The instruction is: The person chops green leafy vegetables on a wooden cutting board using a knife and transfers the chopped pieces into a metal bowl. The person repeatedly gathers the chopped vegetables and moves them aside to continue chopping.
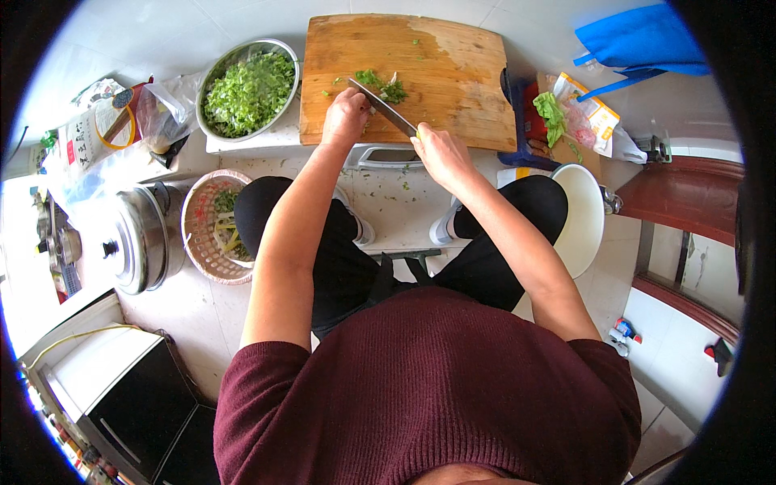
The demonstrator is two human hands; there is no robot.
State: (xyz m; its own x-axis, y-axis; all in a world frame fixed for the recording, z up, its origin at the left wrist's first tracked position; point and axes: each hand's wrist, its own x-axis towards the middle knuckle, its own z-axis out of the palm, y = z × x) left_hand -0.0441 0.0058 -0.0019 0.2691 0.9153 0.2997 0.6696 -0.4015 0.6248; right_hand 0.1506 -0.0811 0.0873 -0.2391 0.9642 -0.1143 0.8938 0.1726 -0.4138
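Observation:
A kitchen knife [388, 112] lies slantwise over a wooden cutting board [448, 73], its tip toward the upper left. My right hand [444, 154] grips its yellow handle. Close to the blade's left side, my left hand [347, 118] rests on the board with curled fingers. A little green shows at its fingertips, but most of what they press is hidden. Beyond the blade lies a small heap of chopped leafy greens [394, 92], with loose scraps scattered about. To the left of the board, a metal bowl [295, 63] holds a large mound of chopped greens [248, 94].
A pink plastic basket [197, 242] with vegetable trimmings stands by my left knee, beside a lidded steel pot [142, 236]. A white basin [585, 224] is by my right knee. Food packages [591, 115] and a lettuce leaf [550, 118] lie right of the board.

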